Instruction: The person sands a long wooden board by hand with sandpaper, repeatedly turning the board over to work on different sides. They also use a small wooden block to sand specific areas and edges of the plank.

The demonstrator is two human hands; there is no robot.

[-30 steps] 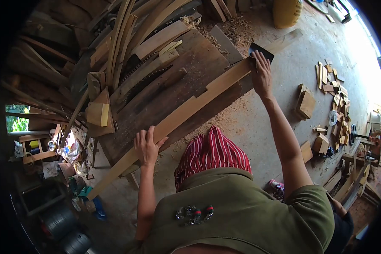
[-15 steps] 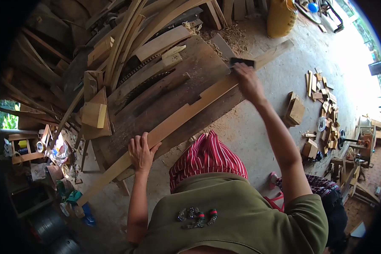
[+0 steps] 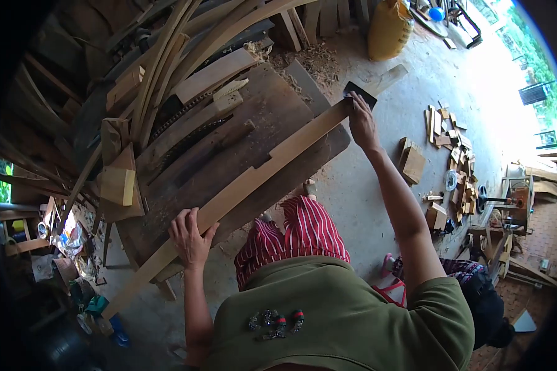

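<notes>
A long wooden plank [image 3: 229, 193] with a shallow notch in one edge lies slantwise over a dark wooden worktable [image 3: 303, 120], both its ends reaching past the tabletop. My left hand [image 3: 192, 240] grips the plank near its lower left part, fingers over the top and thumb at the near edge. Up by the far right end, my right hand [image 3: 363, 122] holds a black rectangular sheet [image 3: 362, 94] against the plank. What the sheet is made of I cannot tell.
Curved wooden strips [image 3: 161, 74] and a block [image 3: 119, 185] crowd the table's left and back. A yellow sack [image 3: 390, 31] stands beyond. Wood offcuts [image 3: 455, 145] and a larger block [image 3: 411, 161] lie on the floor at right. Another person [image 3: 476, 297] is close by my right side.
My right hand has slid a little farther toward the plank's far end, and the black sheet now shows more of its face. My left hand keeps its hold. The whole view has shifted slightly.
</notes>
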